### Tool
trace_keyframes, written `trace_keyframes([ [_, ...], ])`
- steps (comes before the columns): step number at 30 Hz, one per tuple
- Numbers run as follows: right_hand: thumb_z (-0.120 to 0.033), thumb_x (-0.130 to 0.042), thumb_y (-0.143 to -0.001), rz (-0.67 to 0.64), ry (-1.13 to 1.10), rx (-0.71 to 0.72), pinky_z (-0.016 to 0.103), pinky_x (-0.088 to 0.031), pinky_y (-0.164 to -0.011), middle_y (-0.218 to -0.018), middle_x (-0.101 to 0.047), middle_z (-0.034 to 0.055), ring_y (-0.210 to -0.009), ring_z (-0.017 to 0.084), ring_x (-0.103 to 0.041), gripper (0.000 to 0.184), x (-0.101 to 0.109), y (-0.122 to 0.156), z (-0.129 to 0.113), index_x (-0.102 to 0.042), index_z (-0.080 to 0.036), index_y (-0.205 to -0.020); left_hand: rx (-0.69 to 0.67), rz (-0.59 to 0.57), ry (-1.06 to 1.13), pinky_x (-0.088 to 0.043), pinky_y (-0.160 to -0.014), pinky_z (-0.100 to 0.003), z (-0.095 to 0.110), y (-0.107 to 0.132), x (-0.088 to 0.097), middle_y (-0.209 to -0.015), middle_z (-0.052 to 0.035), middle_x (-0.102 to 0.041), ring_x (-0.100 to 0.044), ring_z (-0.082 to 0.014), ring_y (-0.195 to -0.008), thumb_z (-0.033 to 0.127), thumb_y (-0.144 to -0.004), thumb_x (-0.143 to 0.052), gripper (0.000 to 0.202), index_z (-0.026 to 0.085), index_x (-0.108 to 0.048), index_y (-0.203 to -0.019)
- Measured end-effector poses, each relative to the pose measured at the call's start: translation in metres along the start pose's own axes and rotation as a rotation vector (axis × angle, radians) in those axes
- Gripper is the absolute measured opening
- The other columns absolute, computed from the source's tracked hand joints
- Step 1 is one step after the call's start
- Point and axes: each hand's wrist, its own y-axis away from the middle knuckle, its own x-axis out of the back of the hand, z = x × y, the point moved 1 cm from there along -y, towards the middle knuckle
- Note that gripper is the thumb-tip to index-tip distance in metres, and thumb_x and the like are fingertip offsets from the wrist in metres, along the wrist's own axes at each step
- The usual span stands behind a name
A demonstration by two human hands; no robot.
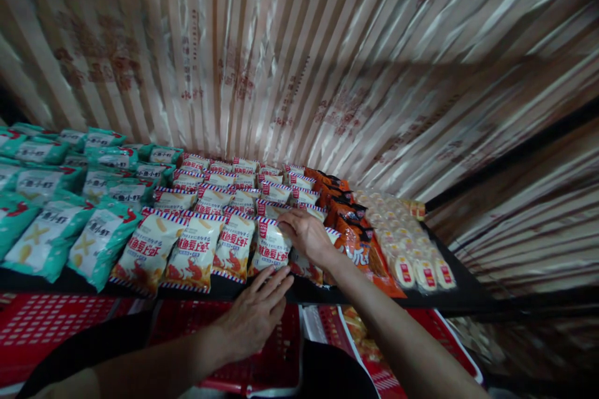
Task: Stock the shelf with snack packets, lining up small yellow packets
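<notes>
Rows of white snack bags (191, 250) with blue-and-red striped edges and red lettering stand on a black shelf. At the front of these rows, my right hand (306, 234) curls its fingers over the upper right edge of one snack bag (271, 244). My left hand (255, 312) lies with its fingers stretched out against the bottom edge of that same bag. Behind my right hand and forearm, part of the neighbouring white bag (306, 269) is hidden.
Teal snack bags (100, 240) fill the shelf's left side. Orange bags (353, 240) and clear packs of round pale items (423, 271) stand to the right. Striped curtain-like sheeting (262, 75) hangs behind. Red plastic baskets (56, 324) sit below the shelf (461, 280).
</notes>
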Motion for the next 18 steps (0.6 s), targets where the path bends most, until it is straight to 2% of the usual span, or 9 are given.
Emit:
trace_keyframes([
  [6,-0.023,-0.042,-0.093,0.001,0.022,-0.024,0.023,-0.044,-0.071,-0.092,-0.065,0.0046,-0.081,0.014,-0.06,0.023,-0.007,-0.005,-0.014,-0.065,-0.02,-0.094,0.016,0.018,-0.047,-0.012,-0.114,-0.043,-0.005,0.002,-0.001,-0.139,-0.0103,-0.045,-0.016,-0.028,-0.139,0.016,-0.085,-0.05,0.027,0.011,-0.057,-0.11],
  [12,-0.023,-0.043,-0.092,0.041,-0.076,-0.017,0.026,-0.049,-0.075,-0.092,-0.064,0.0054,-0.084,0.015,-0.06,0.023,-0.006,-0.001,-0.01,-0.065,-0.02,-0.097,0.001,0.074,-0.064,-0.012,-0.115,-0.038,-0.01,0.003,-0.008,-0.135,-0.0064,-0.05,-0.023,-0.0239,-0.138,0.016,-0.087,-0.049,0.025,0.012,-0.059,-0.109],
  [15,-0.027,-0.041,-0.092,0.186,-0.151,-0.024,0.032,-0.049,-0.085,-0.102,-0.062,0.0066,-0.095,0.018,-0.058,0.026,0.002,0.014,-0.004,-0.061,-0.021,-0.108,-0.009,0.113,-0.064,-0.014,-0.115,-0.039,-0.011,0.003,-0.01,-0.136,-0.0069,-0.05,-0.022,-0.0242,-0.138,0.017,-0.087,-0.049,0.024,0.013,-0.059,-0.109],
  [18,-0.027,-0.042,-0.092,0.43,-0.157,-0.156,0.036,-0.046,-0.093,-0.109,-0.059,0.0088,-0.105,0.02,-0.054,0.027,0.005,0.047,0.002,-0.06,-0.021,-0.11,-0.009,0.124,-0.064,-0.014,-0.114,-0.04,-0.011,0.003,-0.012,-0.138,-0.006,-0.048,-0.021,-0.0245,-0.138,0.018,-0.088,-0.048,0.026,0.014,-0.058,-0.112],
])
